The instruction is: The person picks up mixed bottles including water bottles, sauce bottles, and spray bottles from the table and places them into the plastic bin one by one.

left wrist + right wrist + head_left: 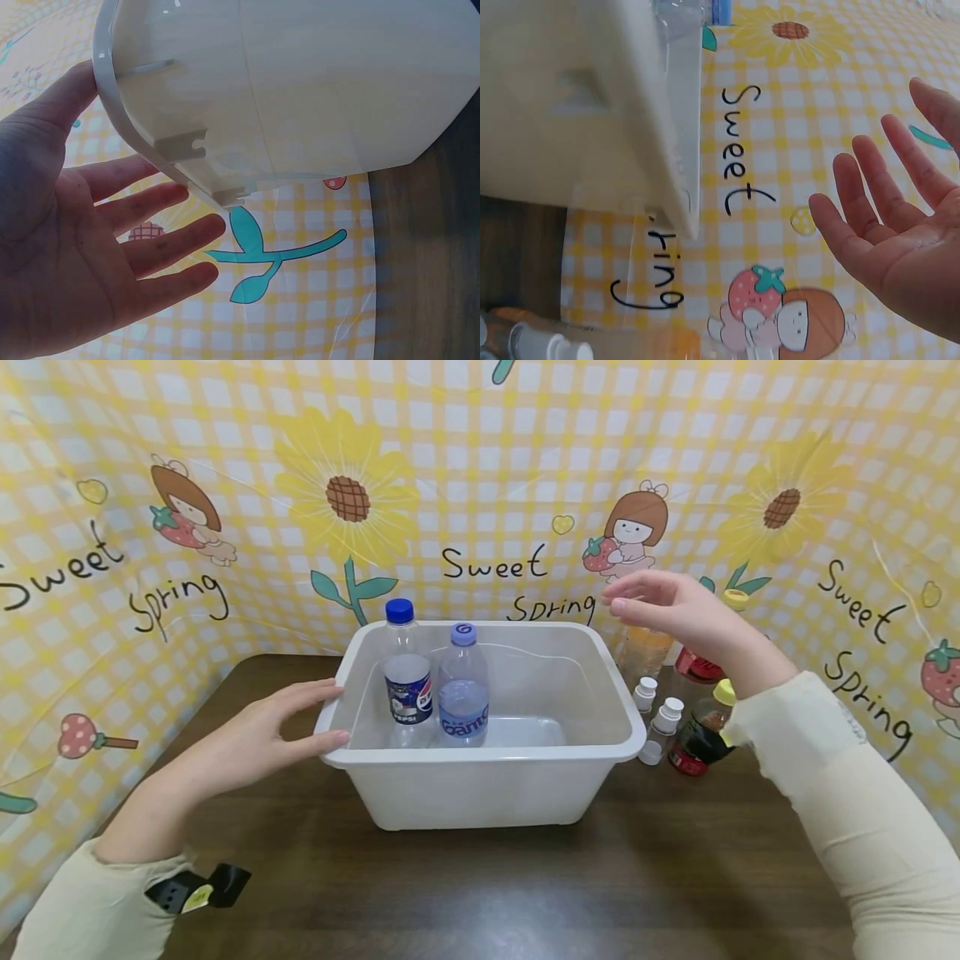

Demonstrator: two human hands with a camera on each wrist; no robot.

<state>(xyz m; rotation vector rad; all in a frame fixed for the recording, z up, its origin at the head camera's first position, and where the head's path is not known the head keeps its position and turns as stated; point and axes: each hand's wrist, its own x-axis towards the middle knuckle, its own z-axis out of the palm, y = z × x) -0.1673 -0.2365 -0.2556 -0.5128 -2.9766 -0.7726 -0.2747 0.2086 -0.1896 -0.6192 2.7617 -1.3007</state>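
A white plastic tub [487, 789] stands on the dark table. Inside its left half are a blue-capped Pepsi bottle [408, 689] and a clear bottle with a lilac cap [463, 693], both upright. My left hand [262, 735] rests at the tub's left rim, thumb and fingertips touching it, as the left wrist view [97, 232] also shows from beneath with the fingers spread. My right hand [675, 610] hovers above and beyond the tub's right end, holding nothing; its fingers are loosely extended in the right wrist view [900, 217].
Right of the tub stand several bottles: an orange-labelled one [645, 647], two small white-capped ones [666, 718], a yellow-capped dark one [693, 735] and a red-labelled one [697, 667] partly behind my right arm. A yellow checked cloth [465, 485] hangs around the table [450, 893].
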